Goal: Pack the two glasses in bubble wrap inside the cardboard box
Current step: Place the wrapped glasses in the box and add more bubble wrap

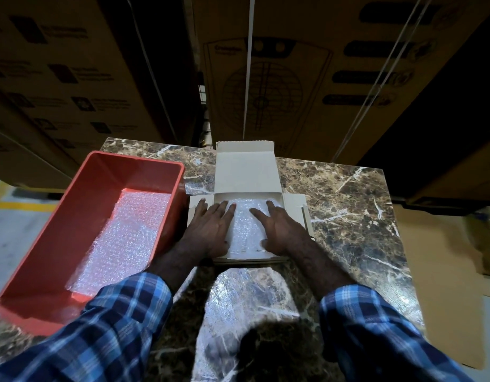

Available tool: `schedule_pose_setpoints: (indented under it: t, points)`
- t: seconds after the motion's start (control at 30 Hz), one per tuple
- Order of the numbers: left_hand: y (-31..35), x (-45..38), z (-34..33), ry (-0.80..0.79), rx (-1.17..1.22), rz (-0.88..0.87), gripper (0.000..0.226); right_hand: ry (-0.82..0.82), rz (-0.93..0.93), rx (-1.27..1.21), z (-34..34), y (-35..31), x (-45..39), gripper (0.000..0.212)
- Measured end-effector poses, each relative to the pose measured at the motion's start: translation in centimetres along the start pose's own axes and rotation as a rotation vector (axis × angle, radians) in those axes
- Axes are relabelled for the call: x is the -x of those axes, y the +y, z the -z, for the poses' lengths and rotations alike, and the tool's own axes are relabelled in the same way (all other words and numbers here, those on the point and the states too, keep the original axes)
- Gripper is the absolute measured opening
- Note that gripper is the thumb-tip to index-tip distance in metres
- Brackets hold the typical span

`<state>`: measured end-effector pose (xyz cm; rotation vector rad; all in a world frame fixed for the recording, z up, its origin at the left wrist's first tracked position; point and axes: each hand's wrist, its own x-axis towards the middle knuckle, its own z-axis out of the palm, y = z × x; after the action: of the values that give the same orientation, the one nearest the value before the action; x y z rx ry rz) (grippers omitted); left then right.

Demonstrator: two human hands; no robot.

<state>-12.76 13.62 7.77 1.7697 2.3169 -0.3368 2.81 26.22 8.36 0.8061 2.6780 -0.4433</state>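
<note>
Progress late: clear bubble-wrap bundle (245, 227) already inside small open grey cardboard box (293, 205) on brown marbled counter (348, 202); glasses themselves not discernible. Left hand (210, 230), right hand (277, 230) flat, fingers straight, pressing bundle. Lid flaps unclosed. More bubble wrap (122, 244) in red plastic tub (59, 216).

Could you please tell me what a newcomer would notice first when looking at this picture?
Probably the two hands, left hand and right hand, pressing flat on bubble wrap inside the open cardboard box at the centre of the marble table. Next, the bright red bin to the left, holding more bubble wrap.
</note>
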Motion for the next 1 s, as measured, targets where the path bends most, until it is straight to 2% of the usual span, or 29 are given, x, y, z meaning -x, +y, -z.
schedule_pose_setpoints:
  t: [0.13, 0.27, 0.33, 0.43, 0.53, 0.6, 0.67, 0.73, 0.8, 0.9, 1.0]
  points:
    - [-1.2, 1.3, 1.2, 0.148, 0.134, 0.020, 0.086, 0.142, 0.006, -0.048, 1.4, -1.0, 0.4, 0.074]
    - [-4.2, 4.9, 3.3, 0.500, 0.429, 0.043, 0.055, 0.276, 0.106, -0.095, 2.9, -4.2, 0.5, 0.056]
    - [-6.8, 7.5, 3.4, 0.594, 0.533, 0.132, 0.042, 0.393, 0.207, -0.122, 3.1, -6.9, 0.5, 0.046]
    - [-11.4, 11.2, 2.0, 0.485, 0.554, 0.322, 0.039, 0.554, 0.365, -0.166, 2.4, -11.8, 0.1, 0.029]
    - [-15.4, 15.1, -0.3, 0.384, 0.534, 0.445, 0.041, 0.503, 0.486, -0.151, 1.2, -17.5, -0.6, 0.022]
    - [-17.2, 17.2, -1.6, 0.317, 0.466, 0.462, 0.045, 0.424, 0.535, -0.084, 0.3, -21.0, -1.1, 0.016]
    - [-18.5, 18.3, -3.0, 0.153, 0.436, 0.434, 0.050, 0.333, 0.563, 0.017, -0.7, -24.1, -1.7, 0.011]
    - [-19.3, 18.7, -4.1, -0.045, 0.365, 0.389, 0.054, 0.238, 0.573, 0.131, -1.7, -26.9, -2.2, 0.015]
    - [-19.6, 18.7, -4.5, -0.159, 0.307, 0.349, 0.053, 0.107, 0.520, 0.184, -2.7, -28.9, -2.7, 0.025]
    - [-19.7, 18.6, -4.5, -0.254, 0.319, 0.319, 0.055, -0.127, 0.408, 0.202, -4.3, -30.8, -3.4, 0.039]
    - [-19.8, 18.4, -5.2, -0.258, 0.340, 0.263, 0.080, -0.199, 0.342, 0.216, -6.4, -31.4, -3.8, 0.049]
